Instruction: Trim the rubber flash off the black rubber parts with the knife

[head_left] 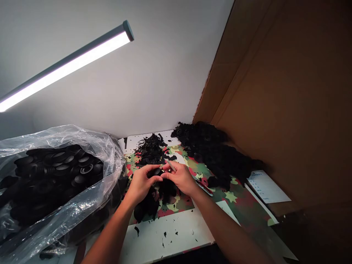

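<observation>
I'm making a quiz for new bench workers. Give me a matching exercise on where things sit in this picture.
Things:
1. clear plastic bag of black round parts
2. cardboard wall
3. lit tube lamp
4. small black part

Places:
A. upper left, overhead
B. between both hands
C. left of the hands
D. right side

Pairs: 1-C, 2-D, 3-A, 4-B

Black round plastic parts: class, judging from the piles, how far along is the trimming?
Looks done: a heap of black trimmed pieces by the cardboard wall and black scraps on the camouflage mat. In hand: left hand holds one black round part; right hand holds a thin metal blade. Left: a clear plastic bag of black round parts, apparently full.
</observation>
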{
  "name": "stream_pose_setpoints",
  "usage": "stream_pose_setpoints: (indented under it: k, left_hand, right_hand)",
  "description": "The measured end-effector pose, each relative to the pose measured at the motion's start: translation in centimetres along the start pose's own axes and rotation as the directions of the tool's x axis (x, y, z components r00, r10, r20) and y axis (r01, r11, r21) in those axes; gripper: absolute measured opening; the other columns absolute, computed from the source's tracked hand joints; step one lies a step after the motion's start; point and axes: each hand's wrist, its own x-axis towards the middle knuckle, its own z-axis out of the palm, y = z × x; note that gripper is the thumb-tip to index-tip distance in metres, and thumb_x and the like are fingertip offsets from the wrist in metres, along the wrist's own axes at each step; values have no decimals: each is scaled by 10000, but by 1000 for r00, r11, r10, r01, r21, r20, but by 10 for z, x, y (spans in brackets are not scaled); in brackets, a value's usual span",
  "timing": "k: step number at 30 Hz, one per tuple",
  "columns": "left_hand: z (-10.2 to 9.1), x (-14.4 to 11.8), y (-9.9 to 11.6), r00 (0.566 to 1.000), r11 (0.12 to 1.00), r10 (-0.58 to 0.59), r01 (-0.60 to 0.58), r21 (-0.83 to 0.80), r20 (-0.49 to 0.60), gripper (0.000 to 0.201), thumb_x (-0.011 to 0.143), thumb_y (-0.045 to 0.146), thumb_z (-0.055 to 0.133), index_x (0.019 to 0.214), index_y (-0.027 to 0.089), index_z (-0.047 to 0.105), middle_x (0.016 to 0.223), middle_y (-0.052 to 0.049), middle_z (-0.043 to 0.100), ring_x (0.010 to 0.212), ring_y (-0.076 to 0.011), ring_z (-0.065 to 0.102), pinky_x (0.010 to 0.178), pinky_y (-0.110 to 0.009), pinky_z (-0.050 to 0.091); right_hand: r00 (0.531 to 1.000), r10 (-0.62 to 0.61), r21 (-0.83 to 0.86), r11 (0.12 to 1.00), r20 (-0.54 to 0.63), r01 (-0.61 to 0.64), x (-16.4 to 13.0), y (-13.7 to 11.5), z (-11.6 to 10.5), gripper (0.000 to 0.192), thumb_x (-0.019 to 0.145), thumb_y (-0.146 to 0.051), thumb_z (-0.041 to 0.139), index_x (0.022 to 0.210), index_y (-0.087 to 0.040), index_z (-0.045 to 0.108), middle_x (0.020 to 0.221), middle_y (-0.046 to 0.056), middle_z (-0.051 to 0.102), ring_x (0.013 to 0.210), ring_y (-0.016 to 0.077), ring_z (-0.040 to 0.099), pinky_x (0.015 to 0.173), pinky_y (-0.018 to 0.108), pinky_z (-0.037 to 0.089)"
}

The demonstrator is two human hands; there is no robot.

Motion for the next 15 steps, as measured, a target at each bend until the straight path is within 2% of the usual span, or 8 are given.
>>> stream_pose_setpoints:
  k: [3, 6, 10, 15]
  left_hand:
    - [-4, -1, 4, 995, 986, -94, 99, -133, 39, 266, 660, 320, 822, 898, 208, 784, 812, -29, 775, 698, -204, 677, 635, -293, 520]
    - [-4, -2, 7, 993, 970, -117, 114, -214, -1, 258, 651, 327, 832, 856, 185, 768, 769, -25, 748, 666, -181, 643, 620, -274, 486]
    - [1, -4, 7, 993, 964, -121, 117, -240, -2, 233, 638, 313, 846, 801, 173, 759, 754, -32, 740, 678, -179, 628, 647, -272, 472]
    - [5, -5, 7, 995, 972, -87, 97, -213, 56, 188, 644, 299, 817, 772, 175, 759, 721, -19, 728, 678, -175, 608, 666, -270, 461]
  right_hand:
    - [999, -5, 8, 1000, 37, 5, -2, -6, 1, 216, 765, -402, 734, 851, -207, 695, 753, -24, 655, 566, 115, 469, 588, 270, 402]
    - [995, -68, -24, 997, 68, 70, -4, -13, 0, 257, 856, -471, 654, 891, -216, 655, 808, -4, 656, 615, 136, 508, 605, 273, 402]
    - [979, -162, -210, 960, 123, 186, -5, -18, -1, 320, 956, -527, 527, 821, -238, 528, 712, -21, 575, 615, 154, 494, 584, 264, 332]
    - [948, -202, -445, 845, 246, 296, -6, -18, -3, 293, 1014, -363, 437, 748, -241, 422, 671, -25, 535, 591, 156, 476, 566, 252, 277]
